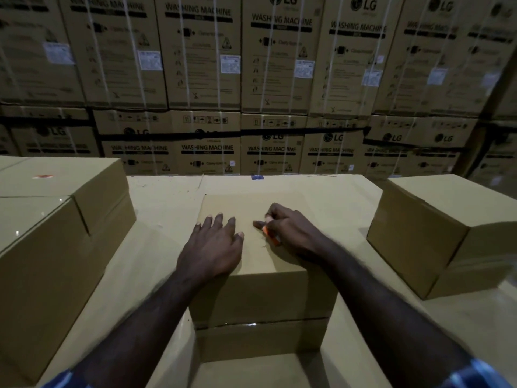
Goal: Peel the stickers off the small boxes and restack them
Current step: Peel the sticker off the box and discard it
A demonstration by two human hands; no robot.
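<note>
- A plain brown box [260,247] sits in the middle of the view, stacked squarely on a second box [263,340] of about the same footprint; a dark seam marks where the two meet.
- The left hand [212,247] lies flat on the top box's lid near its left edge, fingers straight and slightly spread, pressing down and holding nothing.
- The right hand [291,231] rests on the same lid toward the right, fingers curled, pinching an orange sticker [271,236] between thumb and fingertips; whether the sticker's far end is still stuck to the lid cannot be told.
- The lid's near edge runs just under both wrists, and the forearms cross it on either side.
- Both stacked boxes stand on a broad cardboard surface [347,197], with bare strips to the left and right of the stack.
- On the left, a larger stack of boxes [56,233] rises higher than the middle one; an orange sticker [42,177] shows on its top face.
- On the right, a single box [439,233] stands turned at an angle, well apart from the middle stack.
- Beyond the surface's far edge, a wall of strapped washing machine cartons [251,79] closes off the background.
- Blue sleeves [475,373] show at the bottom corners.
</note>
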